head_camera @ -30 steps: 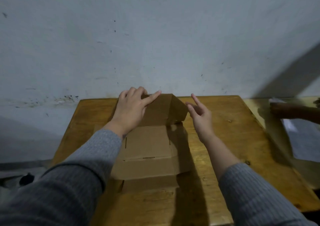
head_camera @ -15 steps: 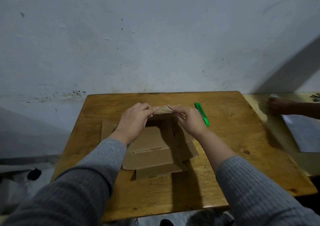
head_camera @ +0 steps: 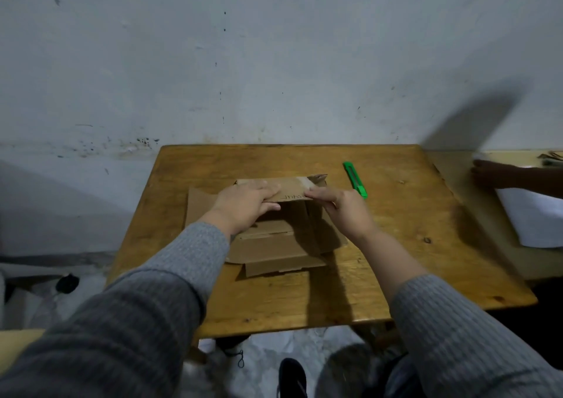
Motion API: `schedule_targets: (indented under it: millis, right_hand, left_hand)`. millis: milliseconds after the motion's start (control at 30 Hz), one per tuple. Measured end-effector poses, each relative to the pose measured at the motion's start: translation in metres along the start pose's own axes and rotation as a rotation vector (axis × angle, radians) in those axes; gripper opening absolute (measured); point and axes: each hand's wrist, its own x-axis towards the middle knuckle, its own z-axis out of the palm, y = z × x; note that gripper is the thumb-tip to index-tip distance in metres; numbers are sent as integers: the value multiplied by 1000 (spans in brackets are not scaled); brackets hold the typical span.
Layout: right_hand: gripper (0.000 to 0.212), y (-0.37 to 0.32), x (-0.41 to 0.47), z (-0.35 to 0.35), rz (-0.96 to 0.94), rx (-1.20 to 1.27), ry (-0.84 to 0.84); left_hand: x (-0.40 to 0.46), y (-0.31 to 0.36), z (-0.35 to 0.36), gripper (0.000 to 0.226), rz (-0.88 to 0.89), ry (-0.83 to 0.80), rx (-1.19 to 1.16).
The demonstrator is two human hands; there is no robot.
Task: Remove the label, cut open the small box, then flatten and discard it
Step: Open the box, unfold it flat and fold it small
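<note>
The box (head_camera: 274,239) lies opened out in the middle of the table (head_camera: 396,260), the cutter (head_camera: 355,180) beside it. The left hand (head_camera: 243,205) holds the far flap with fingers on top and thumb under it; the right hand (head_camera: 344,212) pinches the same flap's right end. To flatten well, both hands should probably press this flap down evenly along its fold.

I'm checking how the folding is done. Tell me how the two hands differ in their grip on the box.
The left hand lies mostly flat over the far flap of the box, fingers on top, thumb under its edge; the right hand pinches that flap's near edge with curled fingers. The left hand covers the flap's left part; the right hand holds its right end, nearer the green knife. Both wear grey sleeves and hold the same flap.
</note>
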Motion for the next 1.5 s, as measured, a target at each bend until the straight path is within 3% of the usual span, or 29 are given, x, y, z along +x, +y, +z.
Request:
schedule_targets:
  millis: [200, 333, 567, 700, 767, 900, 1033, 1333, 1500]
  right_hand:
    - [49, -10, -28, 5, 23, -46, -110]
    - [45, -14, -18, 11, 111, 46, -81]
    - [57, -9, 21, 40, 149, -404, -419]
    - [58, -3, 20, 55, 196, -355, -493]
    - [59, 0, 19, 55, 191, -363, -485]
    - [67, 6, 11, 60, 102, -516, -493]
    - [72, 18, 2, 74, 118, -518, -531]
    - [69, 31, -4, 88, 90, -474, -464]
    - [69, 33, 12, 83, 98, -411, -505]
  left_hand:
    - [-21, 5, 22, 58, 6, -47, 14]
    - [-30, 8, 36, 59, 18, -18, 27]
    - [-37, 7, 51, 63, 49, 33, 73]
    - [-37, 8, 45, 80, -136, 111, -287]
    - [-26, 3, 40, 77, -241, 123, -373]
    - [-3, -2, 42, 79, -244, -130, -124]
    - [-2, -1, 71, 74, -260, -263, -7]
    - [-3, -8, 105, 72, -266, -150, 47]
    - [9, -14, 101, 73, -276, -182, 26]
